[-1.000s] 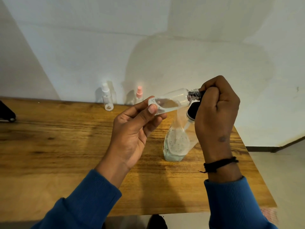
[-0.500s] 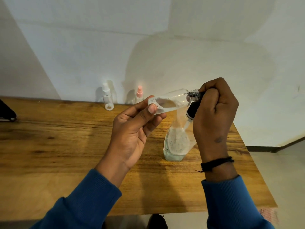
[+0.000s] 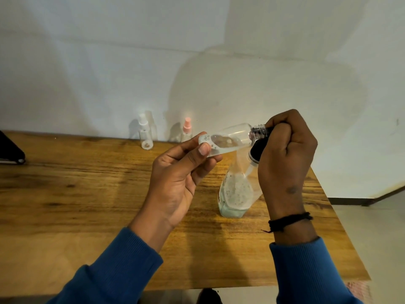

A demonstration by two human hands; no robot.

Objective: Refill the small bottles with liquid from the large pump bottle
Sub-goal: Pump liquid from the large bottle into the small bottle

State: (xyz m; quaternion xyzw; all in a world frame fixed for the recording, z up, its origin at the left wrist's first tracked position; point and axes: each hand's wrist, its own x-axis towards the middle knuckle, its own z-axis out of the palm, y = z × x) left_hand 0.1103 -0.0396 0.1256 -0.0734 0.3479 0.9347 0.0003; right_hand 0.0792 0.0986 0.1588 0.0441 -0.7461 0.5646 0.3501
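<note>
Bottle [image 3: 232, 139] lying sideways — left hand [image 3: 182, 176] pinching its base, right hand [image 3: 285, 154] gripping pump [image 3: 256, 150] at its neck.

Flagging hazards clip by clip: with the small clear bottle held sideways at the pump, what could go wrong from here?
1. The small clear plastic bottle lies nearly level, pinched only at its base by the left hand; liquid already inside could run back out of its threaded neck.
2. The right hand grips the black pump head of the large clear pump bottle, which looks tilted on the wooden table; pressing could tip it.
</note>
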